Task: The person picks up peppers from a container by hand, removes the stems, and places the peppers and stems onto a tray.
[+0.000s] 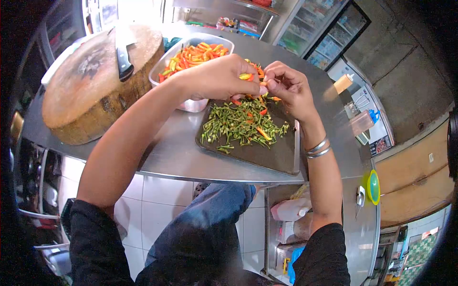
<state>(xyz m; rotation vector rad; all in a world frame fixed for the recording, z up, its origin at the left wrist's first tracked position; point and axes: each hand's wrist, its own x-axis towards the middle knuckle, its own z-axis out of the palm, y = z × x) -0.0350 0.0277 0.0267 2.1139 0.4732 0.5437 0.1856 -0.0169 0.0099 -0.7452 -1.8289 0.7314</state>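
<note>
Left grip (220, 77) holds chilies (245, 76) beside the right grip (293, 90), above a tray (279, 161).

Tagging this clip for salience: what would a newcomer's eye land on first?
Probably the bright orange-red chili peppers heaped in the pale tub at upper center, beside the left hand. Next, the green chili stems spread over the dark tray just below. Then the thick round wooden chopping block at upper left, a black-handled knife on top.
</note>
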